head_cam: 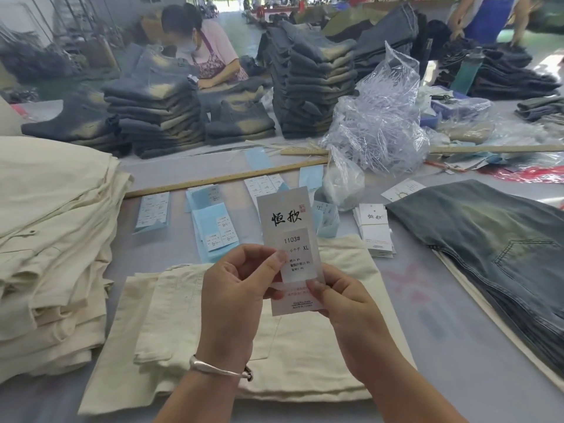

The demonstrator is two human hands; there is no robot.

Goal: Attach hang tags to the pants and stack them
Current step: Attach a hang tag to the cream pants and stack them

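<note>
I hold a white hang tag (285,221) upright over a cream pair of pants (305,370) that lies flat on the table before me. A size sticker marked 1103# XL (297,254) sits on the tag's lower half. My left hand (238,285) pinches the tag's left edge, its thumb pressing on the sticker. From the right, my right hand (345,297) pinches the tag's lower edge. More white hang tags (374,230) lie in a pile to the right. A tall stack of cream pants (52,239) stands at the left.
Sticker sheets on blue backing (213,230) lie behind the pants, near a wooden ruler (213,180). Washed jeans (503,254) lie at the right. A clear bag of plastic fasteners (378,123) and stacks of jeans (311,80) stand further back. Other people work at the far side.
</note>
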